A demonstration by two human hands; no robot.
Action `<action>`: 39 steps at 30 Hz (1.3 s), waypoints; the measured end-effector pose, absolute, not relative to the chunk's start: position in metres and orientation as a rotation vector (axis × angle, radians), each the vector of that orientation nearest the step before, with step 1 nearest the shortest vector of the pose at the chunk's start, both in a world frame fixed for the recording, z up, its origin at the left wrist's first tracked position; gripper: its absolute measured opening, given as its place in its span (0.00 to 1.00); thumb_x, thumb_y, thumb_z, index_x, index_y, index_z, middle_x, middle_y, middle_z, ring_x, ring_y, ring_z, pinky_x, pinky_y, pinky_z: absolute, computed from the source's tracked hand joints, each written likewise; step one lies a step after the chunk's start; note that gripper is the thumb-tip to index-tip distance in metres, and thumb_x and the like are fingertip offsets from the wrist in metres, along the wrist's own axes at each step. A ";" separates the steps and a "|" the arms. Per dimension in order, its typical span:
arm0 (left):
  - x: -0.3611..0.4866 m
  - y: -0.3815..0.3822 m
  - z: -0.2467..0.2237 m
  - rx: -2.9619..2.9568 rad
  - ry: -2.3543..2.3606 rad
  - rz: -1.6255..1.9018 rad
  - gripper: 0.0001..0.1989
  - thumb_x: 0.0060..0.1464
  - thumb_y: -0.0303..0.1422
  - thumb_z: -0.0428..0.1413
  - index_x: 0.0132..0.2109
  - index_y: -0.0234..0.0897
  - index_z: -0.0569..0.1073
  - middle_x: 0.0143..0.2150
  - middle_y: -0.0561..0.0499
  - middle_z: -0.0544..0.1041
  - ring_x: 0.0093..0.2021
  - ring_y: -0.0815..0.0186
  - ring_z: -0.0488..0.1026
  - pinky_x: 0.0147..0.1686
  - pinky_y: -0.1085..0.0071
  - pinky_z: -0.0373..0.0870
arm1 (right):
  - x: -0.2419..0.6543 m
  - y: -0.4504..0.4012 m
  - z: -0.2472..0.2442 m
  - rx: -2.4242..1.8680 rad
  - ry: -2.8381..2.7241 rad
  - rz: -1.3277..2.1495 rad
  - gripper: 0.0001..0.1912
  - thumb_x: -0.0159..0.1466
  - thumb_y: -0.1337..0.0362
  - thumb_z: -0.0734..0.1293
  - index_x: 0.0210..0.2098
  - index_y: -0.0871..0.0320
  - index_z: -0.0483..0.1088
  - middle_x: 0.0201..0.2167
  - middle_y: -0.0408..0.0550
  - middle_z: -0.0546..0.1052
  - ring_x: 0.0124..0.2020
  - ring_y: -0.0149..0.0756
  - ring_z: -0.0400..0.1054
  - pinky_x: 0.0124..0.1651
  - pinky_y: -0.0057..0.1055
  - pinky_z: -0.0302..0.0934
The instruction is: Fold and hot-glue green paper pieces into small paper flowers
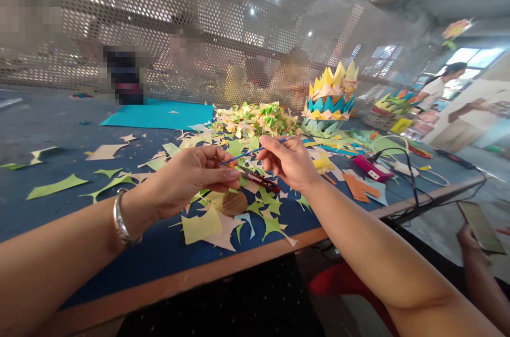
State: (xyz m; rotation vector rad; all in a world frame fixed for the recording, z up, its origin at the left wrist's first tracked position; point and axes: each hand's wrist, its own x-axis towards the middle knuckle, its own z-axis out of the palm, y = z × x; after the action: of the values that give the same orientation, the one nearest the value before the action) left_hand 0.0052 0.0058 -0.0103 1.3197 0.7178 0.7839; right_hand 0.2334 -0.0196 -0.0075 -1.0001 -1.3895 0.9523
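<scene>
A thin blue stick point(252, 153) slants between my two hands above the scrap-covered table. My right hand point(289, 160) pinches its upper end between thumb and fingers. My left hand point(201, 169) is closed in a pinch at the stick's lower end, where a small orange paper piece point(232, 165) shows at the fingertips. Beneath the hands lies a dark red tool point(263, 182), partly hidden, its kind unclear. A round wooden disc point(235, 203) rests among green paper scraps point(273, 228) and a pale yellow paper piece point(202, 225).
Behind the hands sits a pile of folded paper pieces point(257, 119), with a blue sheet point(159, 114) to its left. A layered paper crown shape point(330, 95) stands behind right. A magenta box point(373, 168) with cables lies right. Another person's hand point(472, 241) holds a phone.
</scene>
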 end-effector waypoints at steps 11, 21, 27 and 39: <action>0.007 0.005 0.006 1.113 0.835 0.778 0.18 0.70 0.33 0.57 0.31 0.36 0.85 0.34 0.44 0.89 0.37 0.61 0.87 0.44 0.69 0.85 | 0.234 -0.023 -0.005 -1.003 -1.425 0.927 0.28 0.59 0.36 0.77 0.22 0.54 0.81 0.15 0.43 0.75 0.14 0.24 0.59 0.16 0.28 0.48; -0.005 0.012 0.000 1.365 0.738 0.706 0.06 0.49 0.38 0.72 0.32 0.41 0.88 0.41 0.43 0.90 0.48 0.54 0.85 0.54 0.63 0.81 | 0.236 -0.022 -0.008 -1.003 -1.454 0.934 0.26 0.62 0.38 0.76 0.23 0.53 0.82 0.16 0.44 0.77 0.14 0.26 0.60 0.17 0.30 0.48; -0.003 0.007 0.004 1.708 0.784 0.713 0.11 0.50 0.44 0.70 0.29 0.43 0.85 0.32 0.50 0.85 0.35 0.63 0.78 0.39 0.70 0.75 | 0.236 -0.023 -0.006 -0.954 -1.464 0.958 0.24 0.61 0.40 0.78 0.22 0.54 0.82 0.15 0.44 0.77 0.14 0.26 0.61 0.16 0.30 0.47; -0.006 0.018 0.001 1.908 0.894 0.745 0.14 0.48 0.47 0.69 0.30 0.41 0.82 0.28 0.53 0.80 0.30 0.66 0.72 0.30 0.72 0.65 | 0.232 -0.029 0.001 -1.050 -1.545 0.951 0.27 0.57 0.36 0.77 0.22 0.54 0.78 0.15 0.42 0.74 0.14 0.24 0.59 0.17 0.31 0.48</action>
State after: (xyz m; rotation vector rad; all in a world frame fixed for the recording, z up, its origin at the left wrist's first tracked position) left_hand -0.0065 0.0180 0.0008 1.9080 0.8935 0.7453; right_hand 0.2321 -0.0285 0.0012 -1.0497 -1.5449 0.9506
